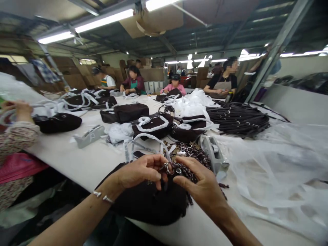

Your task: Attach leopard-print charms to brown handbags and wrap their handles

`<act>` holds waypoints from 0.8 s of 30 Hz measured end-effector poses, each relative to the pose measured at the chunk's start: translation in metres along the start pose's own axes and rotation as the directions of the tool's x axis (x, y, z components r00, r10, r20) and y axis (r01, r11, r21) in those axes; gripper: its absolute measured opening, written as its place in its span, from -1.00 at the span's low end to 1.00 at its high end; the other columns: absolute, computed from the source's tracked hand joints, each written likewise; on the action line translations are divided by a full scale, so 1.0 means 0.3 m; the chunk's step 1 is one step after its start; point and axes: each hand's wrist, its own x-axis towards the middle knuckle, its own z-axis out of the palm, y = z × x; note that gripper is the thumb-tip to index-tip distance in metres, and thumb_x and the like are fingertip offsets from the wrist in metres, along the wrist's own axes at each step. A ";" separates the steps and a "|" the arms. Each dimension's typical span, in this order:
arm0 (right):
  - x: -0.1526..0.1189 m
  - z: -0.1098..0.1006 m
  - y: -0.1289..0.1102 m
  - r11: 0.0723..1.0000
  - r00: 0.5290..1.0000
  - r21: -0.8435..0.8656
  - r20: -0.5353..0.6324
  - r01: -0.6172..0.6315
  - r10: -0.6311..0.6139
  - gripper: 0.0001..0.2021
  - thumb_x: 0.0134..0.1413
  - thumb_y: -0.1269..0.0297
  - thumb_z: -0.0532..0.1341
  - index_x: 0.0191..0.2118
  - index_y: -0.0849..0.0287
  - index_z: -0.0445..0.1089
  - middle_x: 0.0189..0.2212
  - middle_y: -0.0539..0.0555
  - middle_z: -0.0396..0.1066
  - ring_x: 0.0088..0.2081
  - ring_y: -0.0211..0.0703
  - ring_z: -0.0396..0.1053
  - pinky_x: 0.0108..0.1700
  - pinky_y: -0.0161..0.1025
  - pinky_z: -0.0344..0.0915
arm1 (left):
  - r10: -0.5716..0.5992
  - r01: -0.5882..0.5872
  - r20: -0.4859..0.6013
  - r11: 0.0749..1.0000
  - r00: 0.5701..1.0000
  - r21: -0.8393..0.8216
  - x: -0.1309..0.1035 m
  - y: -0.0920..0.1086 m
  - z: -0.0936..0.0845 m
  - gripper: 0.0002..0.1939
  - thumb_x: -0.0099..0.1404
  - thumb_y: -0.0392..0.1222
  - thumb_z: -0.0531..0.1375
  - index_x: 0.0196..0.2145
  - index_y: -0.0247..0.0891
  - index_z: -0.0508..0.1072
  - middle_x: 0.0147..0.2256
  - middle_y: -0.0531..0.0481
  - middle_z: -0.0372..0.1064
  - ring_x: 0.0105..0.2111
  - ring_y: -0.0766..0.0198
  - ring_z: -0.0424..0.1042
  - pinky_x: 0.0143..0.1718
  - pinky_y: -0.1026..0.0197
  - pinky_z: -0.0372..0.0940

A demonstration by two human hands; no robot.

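A dark brown bag (153, 205) lies at the table's near edge, its handle wrapped in white. Above it, my left hand (143, 171) has its fingers curled round a small metal ring (167, 168) with dark cord. My right hand (197, 181) is just to the right, thumb and forefinger apart, beside a second ring (178, 171) on a dark strap; whether it touches this is unclear. Behind my hands is a pile of dark tassels with chains and rings (188, 150).
More dark bags (130, 112) stand across the white table (58, 150). Tape dispensers (89, 136) sit left and right of the pile. Black straps (238, 119) and clear plastic (276, 164) lie right. A person's sleeve (19, 136) is at the left; other people sit opposite.
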 end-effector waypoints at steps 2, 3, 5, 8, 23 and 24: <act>0.021 0.079 -0.042 0.994 0.989 -0.008 0.100 0.107 -0.106 -0.54 -0.05 0.27 0.42 0.04 -0.05 0.48 -0.05 0.07 0.51 -0.02 0.04 0.44 0.08 -0.03 0.36 | 0.039 -0.041 -0.044 0.997 0.998 -0.059 -0.071 -0.021 -0.013 -0.64 0.03 -0.31 0.28 -0.15 -0.33 0.44 -0.17 -0.11 0.36 -0.25 0.23 0.37 -0.38 0.26 0.40; 0.026 0.115 -0.059 0.989 0.982 -0.009 0.122 0.147 -0.144 -0.56 -0.02 0.29 0.40 0.05 -0.05 0.47 -0.07 0.06 0.51 -0.05 0.01 0.45 0.05 -0.07 0.38 | 0.060 -0.067 -0.077 0.994 0.995 -0.084 -0.102 -0.035 -0.021 -0.64 0.02 -0.31 0.28 -0.16 -0.32 0.45 -0.17 -0.10 0.36 -0.26 0.23 0.37 -0.38 0.26 0.40; 0.026 0.176 -0.086 0.979 0.972 -0.021 0.129 0.202 -0.197 -0.62 0.06 0.32 0.35 0.03 -0.04 0.48 -0.12 0.06 0.53 -0.10 -0.03 0.48 -0.01 -0.12 0.41 | 0.100 -0.119 -0.154 0.985 0.983 -0.122 -0.161 -0.066 -0.038 -0.63 0.00 -0.33 0.29 -0.16 -0.31 0.45 -0.19 -0.10 0.37 -0.26 0.23 0.37 -0.37 0.26 0.39; 0.015 0.238 -0.110 0.962 0.956 -0.059 0.140 0.268 -0.258 -0.71 0.13 0.37 0.27 -0.03 -0.03 0.51 -0.18 0.06 0.55 -0.17 -0.07 0.50 -0.09 -0.17 0.45 | 0.136 -0.178 -0.230 0.968 0.964 -0.176 -0.236 -0.113 -0.060 -0.61 0.01 -0.36 0.29 -0.14 -0.32 0.46 -0.23 -0.09 0.40 -0.28 0.24 0.39 -0.35 0.26 0.39; -0.032 0.371 -0.240 0.888 0.893 0.242 0.332 -0.391 0.303 -0.69 0.09 0.04 0.31 -0.28 0.22 0.57 -0.45 0.10 0.55 -0.43 -0.18 0.46 -0.36 -0.30 0.36 | 0.208 -0.215 -0.324 0.976 0.923 0.013 -0.468 -0.209 -0.043 -0.59 0.19 -0.30 0.29 0.01 -0.23 0.41 -0.08 -0.08 0.46 -0.04 0.15 0.41 -0.04 0.17 0.30; -0.035 0.376 -0.238 0.846 0.873 0.295 0.355 -0.444 0.334 -0.67 0.05 0.02 0.34 -0.28 0.24 0.57 -0.45 0.10 0.55 -0.44 -0.19 0.45 -0.37 -0.30 0.35 | 0.220 -0.221 -0.302 0.975 0.928 0.032 -0.477 -0.207 -0.038 -0.60 0.20 -0.29 0.29 0.01 -0.23 0.41 -0.07 -0.08 0.46 -0.02 0.13 0.40 0.00 0.15 0.27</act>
